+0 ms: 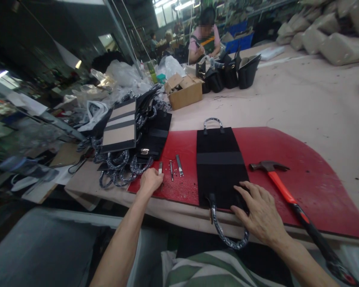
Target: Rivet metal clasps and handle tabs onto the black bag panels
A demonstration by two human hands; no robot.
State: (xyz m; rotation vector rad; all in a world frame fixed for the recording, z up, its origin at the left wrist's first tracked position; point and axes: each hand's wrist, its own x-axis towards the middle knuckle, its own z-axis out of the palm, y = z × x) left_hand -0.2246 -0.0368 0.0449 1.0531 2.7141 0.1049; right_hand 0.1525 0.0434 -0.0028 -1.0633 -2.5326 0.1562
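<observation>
Right hand (259,209) on black panel (221,161), left pinching metal tool (160,168)

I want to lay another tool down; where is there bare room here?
The red mat looks free between the hammer and its curved right edge. Past that edge, the pale table cover is open towards the beige pieces, bar specks. It is crowded at left: black pile, small tools, left hand.

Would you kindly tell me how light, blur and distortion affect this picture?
Head view: overhead tubes glow against a dim, hazy background; the red board shows faint sheen toward its front; corners look stretched; a pixelated patch hides the co-worker's face.
</observation>
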